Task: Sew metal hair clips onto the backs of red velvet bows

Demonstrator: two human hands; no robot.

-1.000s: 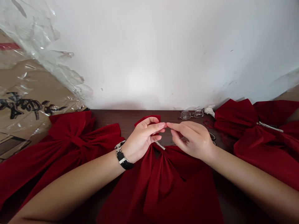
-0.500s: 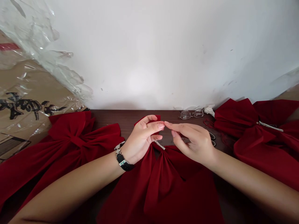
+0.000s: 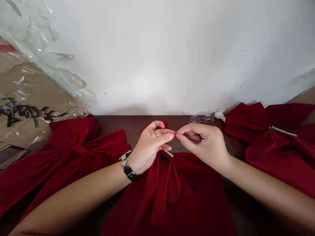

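Observation:
My left hand (image 3: 150,146), with a black strap and a metal bracelet at the wrist, pinches something tiny and reddish between thumb and index finger; it is too small to make out. My right hand (image 3: 206,144) meets it, thumb and index finger closed at the same spot. Below both hands lies a dark red fabric bow (image 3: 169,196) with gathered folds. A silver clip (image 3: 168,153) sits at its gathered middle, just under my left fingers. The upper part of this bow is mostly hidden behind my left hand.
Another red bow (image 3: 80,147) lies at the left, and a third (image 3: 261,131) with a silver clip (image 3: 283,131) at the right. Eyeglasses (image 3: 201,118) and a crumpled white tissue (image 3: 220,114) rest at the dark table's (image 3: 118,123) back edge. A plastic-wrapped cardboard box (image 3: 29,98) stands left.
My right index finger has bent and its thumb has come up to close in a pinch against my left fingertips. The view has shifted slightly.

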